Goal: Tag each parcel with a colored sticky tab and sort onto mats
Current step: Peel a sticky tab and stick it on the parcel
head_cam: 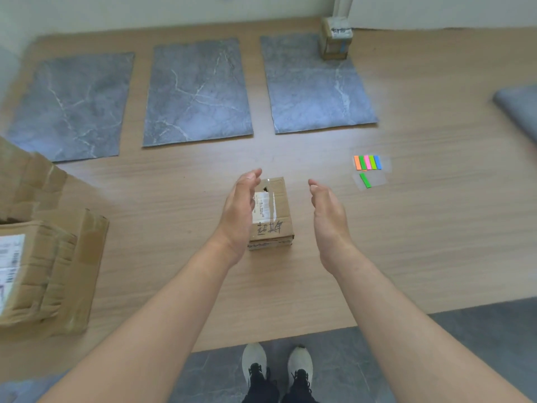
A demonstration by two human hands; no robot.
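Observation:
A small cardboard parcel (pixel 274 216) with a white label and handwriting stands on the wooden table, centre. My left hand (pixel 239 210) is open at its left side, partly covering it; whether it touches is unclear. My right hand (pixel 328 212) is open, a little apart from the parcel's right side. A sheet of colored sticky tabs (pixel 368 162) lies to the right, with a single green tab (pixel 365 180) on a clear sheet below it. Three grey marble mats lie at the back: left mat (pixel 72 106), middle mat (pixel 197 91), right mat (pixel 316 91). A tagged small parcel (pixel 335 39) stands on the right mat's far corner.
Larger cardboard parcels (pixel 43 257) are stacked at the table's left edge. A grey pad (pixel 520 109) shows at the right edge. The table's front edge runs just above my shoes (pixel 276 365) on the grey floor.

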